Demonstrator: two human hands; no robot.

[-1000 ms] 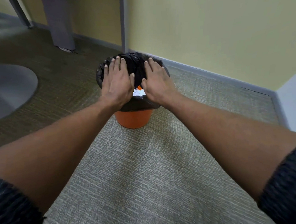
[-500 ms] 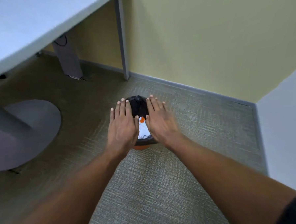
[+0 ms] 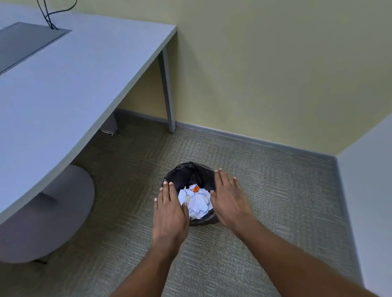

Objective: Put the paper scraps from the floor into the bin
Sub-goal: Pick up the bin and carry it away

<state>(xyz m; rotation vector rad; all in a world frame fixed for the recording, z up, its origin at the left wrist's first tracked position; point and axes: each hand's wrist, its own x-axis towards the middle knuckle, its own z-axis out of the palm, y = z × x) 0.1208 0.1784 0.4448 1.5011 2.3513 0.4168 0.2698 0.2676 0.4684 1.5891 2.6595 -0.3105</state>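
My left grip (image 3: 169, 208) is open, palm down, fingers straight and together, holding nothing. It hovers over the left side of the bin's (image 3: 190, 171) mouth, its thumb edge next to the crumpled paper. My right grip (image 3: 230, 198) is open as well, flat and empty, fingers spread a little, over the bin's right side. Whether either palm touches the rim I cannot tell from above. Both forearms reach forward from the bottom of the view, bare.

Between my two hands the paper scraps (image 3: 196, 202) lie inside the bin, a white crumpled heap filling most of the opening, with a small orange bit (image 3: 195, 188) at the far edge of the heap. The bin is lined with a black bag (image 3: 199, 174) whose glossy folds show around the far rim and in a thin strip at the near side.

The bin stands on the grey-green carpet floor (image 3: 272, 201), out from the far wall and its grey skirting (image 3: 246, 139). The carpet I can see around the bin shows no scraps. To the left, a pale blue-grey table (image 3: 62, 91) juts over the floor, with a thin leg (image 3: 168, 93) at its far right corner, a round base (image 3: 53, 215) beneath it, and a dark inset panel (image 3: 19, 46) with cables (image 3: 47, 13) on top. A white panel (image 3: 378, 184) stands at the right.
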